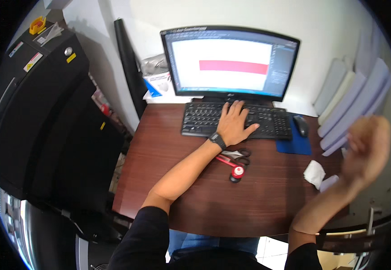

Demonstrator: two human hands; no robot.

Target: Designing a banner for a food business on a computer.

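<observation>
Head view: a dark wooden counter [267, 198] with a computer is seen from above.

A tall black machine cabinet [47, 121] is seen left of the counter, and a wide black monitor [231, 63] at its back edge. The black keyboard [204, 118], just before the monitor, is covered by the left hand [235, 123], fingers spread flat, nothing grasped. The right hand [368, 144] is raised near pale foam sheets [353, 103]; its blurred fingers cannot be judged. Red-handled scissors [233, 158] are seen just beside the left wrist.

Left hand [235, 123] flat, fingers spread, right hand [367, 146] raised, blurred
</observation>
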